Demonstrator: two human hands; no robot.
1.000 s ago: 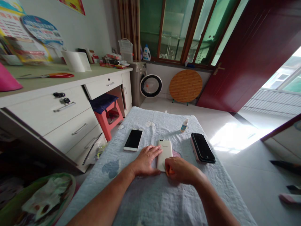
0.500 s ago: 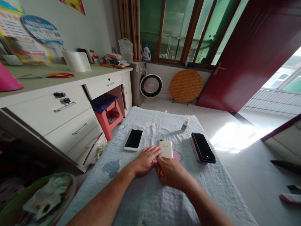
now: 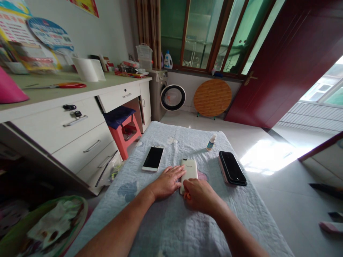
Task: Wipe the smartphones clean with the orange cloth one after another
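A white phone [image 3: 190,169] lies back side up on the cloth-covered table, with "honor" lettering near its top. My left hand [image 3: 168,182] rests flat with fingers stretched out, its fingertips over the phone's left edge. On the phone's lower part sits my right hand [image 3: 199,194], fingers curled closed. A bit of something orange [image 3: 187,195] shows under those fingers; its kind is mostly hidden. Left of the hands, a second white phone [image 3: 153,159] lies screen up. A small spray bottle [image 3: 211,142] stands beyond, and a stack of dark phones [image 3: 232,168] lies to the right.
A pale blue quilted cloth [image 3: 171,232] covers the table. To the left stands a white desk [image 3: 83,130] with scissors [image 3: 71,85] and a paper roll [image 3: 88,69] on it. A red stool [image 3: 123,139] is tucked beneath. A basket [image 3: 85,210] sits at lower left.
My right hand has shifted slightly right, away from my left hand, uncovering more of the phone's lower left. My left hand stays nearly in place, and the view moves slightly.
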